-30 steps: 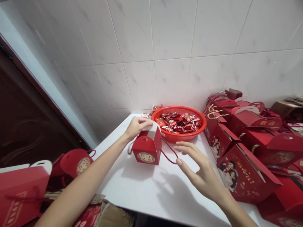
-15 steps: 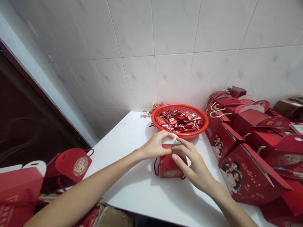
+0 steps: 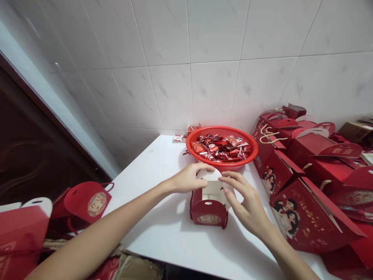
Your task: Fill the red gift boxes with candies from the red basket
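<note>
A small red gift box [image 3: 208, 208] with a gold emblem on its front stands on the white table [image 3: 163, 241]. Its top is open, showing a pale inside with no contents that I can make out. My left hand [image 3: 188, 179] is at the back left of the box, thumb and fingers curled on the left side and rear flap. On the other side, my right hand [image 3: 244, 198] has its thumb and fingertips on the right top flap. Dark red cord handles hang at the box's sides.
Behind the box, a red plastic basket [image 3: 190, 149] holds wrapped sweets [image 3: 221, 147]. Larger red gift boxes [image 3: 314, 217] with printed couples crowd the right side. More red boxes [image 3: 84, 200] stand at the left. A tiled wall [image 3: 169, 93] closes off the back.
The box's top has come open: its front flap has tipped toward me and the pale inside shows. My right hand has moved slightly right with the side flap.
</note>
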`<action>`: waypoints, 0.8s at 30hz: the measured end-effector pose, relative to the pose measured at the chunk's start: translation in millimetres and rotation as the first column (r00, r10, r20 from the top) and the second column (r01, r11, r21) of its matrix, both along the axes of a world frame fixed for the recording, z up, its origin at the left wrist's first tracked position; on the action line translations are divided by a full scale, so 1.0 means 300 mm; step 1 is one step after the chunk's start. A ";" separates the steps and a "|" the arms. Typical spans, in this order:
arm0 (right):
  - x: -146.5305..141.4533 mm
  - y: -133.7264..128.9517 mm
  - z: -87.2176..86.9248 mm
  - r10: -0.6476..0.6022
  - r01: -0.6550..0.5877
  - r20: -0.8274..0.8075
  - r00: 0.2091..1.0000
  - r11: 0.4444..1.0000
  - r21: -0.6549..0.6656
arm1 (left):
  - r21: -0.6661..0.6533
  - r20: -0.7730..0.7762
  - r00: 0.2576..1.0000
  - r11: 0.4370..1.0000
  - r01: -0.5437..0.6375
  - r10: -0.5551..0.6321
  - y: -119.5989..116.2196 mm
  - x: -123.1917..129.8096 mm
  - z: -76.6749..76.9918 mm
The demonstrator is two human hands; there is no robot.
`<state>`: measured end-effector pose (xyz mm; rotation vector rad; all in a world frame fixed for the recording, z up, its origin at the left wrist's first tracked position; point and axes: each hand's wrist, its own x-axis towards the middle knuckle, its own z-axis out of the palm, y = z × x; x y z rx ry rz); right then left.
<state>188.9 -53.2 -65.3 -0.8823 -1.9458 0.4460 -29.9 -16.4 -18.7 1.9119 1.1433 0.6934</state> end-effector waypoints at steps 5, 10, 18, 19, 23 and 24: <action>0.048 0.022 -0.013 -0.060 0.063 0.125 0.990 0.998 -0.021 | -0.297 0.030 0.960 0.915 0.274 -0.278 0.055 -0.120 0.022; 0.065 0.045 -0.037 -0.138 0.112 0.199 0.970 0.984 0.136 | -0.330 -0.132 0.931 0.901 0.282 -0.340 0.065 -0.160 0.004; 0.095 0.027 0.045 0.123 -0.091 0.320 0.939 0.989 -0.113 | -0.286 -0.114 0.893 0.875 0.390 -0.435 0.057 -0.137 0.005; 0.098 0.022 0.053 0.167 -0.123 0.326 0.930 0.981 -0.151 | -0.279 -0.116 0.890 0.874 0.398 -0.442 0.056 -0.135 0.007; 0.093 0.016 0.040 0.230 -0.147 0.349 0.909 0.958 -0.248 | -0.236 -0.168 0.901 0.903 0.358 -0.401 0.054 -0.131 -0.003; 0.087 0.018 0.028 0.204 -0.119 0.360 0.910 0.962 -0.244 | -0.220 -0.179 0.907 0.914 0.341 -0.381 0.055 -0.130 -0.011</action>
